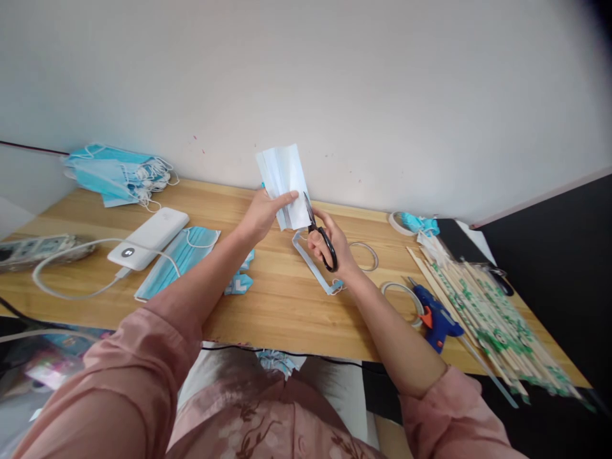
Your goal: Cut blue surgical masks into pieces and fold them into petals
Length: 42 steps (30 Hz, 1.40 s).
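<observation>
My left hand (268,209) pinches a pale blue-white face mask (285,169) and holds it up above the table, thumb across its front. In my right hand (333,241) is a pair of black-handled scissors (327,250), its blades at the mask's lower right edge. How far the blades are apart is hard to make out. Below my right hand a cut-off mask strip (315,264) with a white ear loop lies on the wood. Folded blue mask pieces (239,283) lie under my left forearm, beside a whole blue mask (173,258).
A pile of blue masks (112,175) is at the back left, near a white power bank (149,238) with its cable. On the right lie tape rolls (400,294), a blue glue gun (437,317) and many wrapped chopsticks (497,319). A wall (306,76) rises behind the table (291,319).
</observation>
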{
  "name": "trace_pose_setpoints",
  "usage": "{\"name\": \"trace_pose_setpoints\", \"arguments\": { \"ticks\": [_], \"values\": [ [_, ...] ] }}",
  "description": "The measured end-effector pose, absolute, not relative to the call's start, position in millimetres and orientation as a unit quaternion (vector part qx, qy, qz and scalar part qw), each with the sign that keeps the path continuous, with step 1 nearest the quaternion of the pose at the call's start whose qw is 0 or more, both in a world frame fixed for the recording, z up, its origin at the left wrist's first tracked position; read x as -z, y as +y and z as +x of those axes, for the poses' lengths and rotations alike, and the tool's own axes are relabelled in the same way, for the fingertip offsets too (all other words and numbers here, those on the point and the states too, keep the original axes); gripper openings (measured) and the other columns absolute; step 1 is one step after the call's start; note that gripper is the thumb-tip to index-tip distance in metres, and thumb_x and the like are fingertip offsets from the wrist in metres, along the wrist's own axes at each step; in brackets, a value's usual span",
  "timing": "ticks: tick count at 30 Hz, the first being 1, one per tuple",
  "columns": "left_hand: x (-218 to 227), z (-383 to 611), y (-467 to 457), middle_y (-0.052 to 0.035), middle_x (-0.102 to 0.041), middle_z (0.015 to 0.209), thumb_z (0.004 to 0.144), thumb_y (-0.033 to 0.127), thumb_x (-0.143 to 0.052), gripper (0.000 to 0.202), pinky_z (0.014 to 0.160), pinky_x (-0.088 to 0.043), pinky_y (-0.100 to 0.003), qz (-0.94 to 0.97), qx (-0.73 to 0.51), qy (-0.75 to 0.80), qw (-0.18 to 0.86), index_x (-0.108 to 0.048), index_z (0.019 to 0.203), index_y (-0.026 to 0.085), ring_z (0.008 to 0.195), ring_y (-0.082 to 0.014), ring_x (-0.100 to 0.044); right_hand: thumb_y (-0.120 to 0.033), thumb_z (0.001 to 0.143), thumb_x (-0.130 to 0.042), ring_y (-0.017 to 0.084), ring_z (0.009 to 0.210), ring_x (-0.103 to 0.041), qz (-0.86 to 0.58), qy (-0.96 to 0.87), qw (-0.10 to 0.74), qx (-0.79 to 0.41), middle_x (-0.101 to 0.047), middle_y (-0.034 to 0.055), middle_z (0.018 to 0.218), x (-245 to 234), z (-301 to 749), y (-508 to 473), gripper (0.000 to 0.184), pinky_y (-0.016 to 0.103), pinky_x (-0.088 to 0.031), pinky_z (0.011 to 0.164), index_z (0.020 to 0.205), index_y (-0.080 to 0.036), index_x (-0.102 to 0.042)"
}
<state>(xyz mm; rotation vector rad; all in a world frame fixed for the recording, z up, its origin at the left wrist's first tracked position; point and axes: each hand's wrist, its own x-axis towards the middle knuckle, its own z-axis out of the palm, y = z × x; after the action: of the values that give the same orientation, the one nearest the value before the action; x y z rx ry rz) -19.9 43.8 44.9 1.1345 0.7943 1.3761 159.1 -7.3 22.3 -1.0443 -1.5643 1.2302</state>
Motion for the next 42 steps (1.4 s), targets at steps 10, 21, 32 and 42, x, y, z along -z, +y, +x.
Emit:
{"name": "trace_pose_setpoints", "arguments": {
  "ticks": [10, 21, 32, 42],
  "values": [
    [-39.7, -14.0, 40.9, -0.0099, -0.073, 0.089, 0.062, 0.047, -0.084, 0.045, 0.079, -0.057, -0.041, 0.505, -0.562, 0.345, 0.557, -0.07, 0.089, 0.014, 0.087, -0.0296, -0.069, -0.07, 0.084, -0.058, 0.011, 0.049, -0.048, -0.407, -0.664, 0.415, -0.471, -0.058, -0.0028, 0.071, -22.4, 161.5, -9.0, 0.084, 0.026, -0.041, 0.047, 0.151, -0.027, -0.032],
    [-37.3, -8.1, 37.3, -0.0105, -0.072, 0.09, 0.06, 0.046, -0.084, 0.044, 0.083, -0.056, -0.045, 0.49, -0.566, 0.363, 0.554, -0.07, 0.088, 0.015, 0.09, -0.0312, -0.068, -0.066, 0.086, -0.058, 0.011, 0.049, -0.051, -0.421, -0.65, 0.424, -0.469, -0.06, -0.0016, 0.071, -26.7, 161.9, -11.3, 0.08, 0.025, -0.043, 0.044, 0.15, -0.025, -0.034],
    [-33.7, -3.6, 37.8, -0.0108, -0.071, 0.088, 0.059, 0.044, -0.085, 0.044, 0.082, -0.056, -0.044, 0.474, -0.574, 0.366, 0.558, -0.069, 0.086, 0.013, 0.086, -0.0287, -0.067, -0.069, 0.086, -0.055, 0.01, 0.047, -0.049, -0.416, -0.651, 0.435, -0.462, -0.058, -0.0028, 0.07, -24.5, 161.0, -12.2, 0.078, 0.024, -0.042, 0.043, 0.147, -0.025, -0.036],
    [-36.1, -3.3, 33.8, -0.0101, -0.071, 0.086, 0.061, 0.042, -0.085, 0.043, 0.079, -0.055, -0.04, 0.474, -0.566, 0.352, 0.576, -0.069, 0.087, 0.012, 0.082, -0.0258, -0.067, -0.069, 0.087, -0.054, 0.009, 0.044, -0.048, -0.414, -0.651, 0.444, -0.456, -0.058, -0.0033, 0.067, -23.4, 161.2, -11.0, 0.075, 0.024, -0.041, 0.04, 0.145, -0.025, -0.038]
  ]
}}
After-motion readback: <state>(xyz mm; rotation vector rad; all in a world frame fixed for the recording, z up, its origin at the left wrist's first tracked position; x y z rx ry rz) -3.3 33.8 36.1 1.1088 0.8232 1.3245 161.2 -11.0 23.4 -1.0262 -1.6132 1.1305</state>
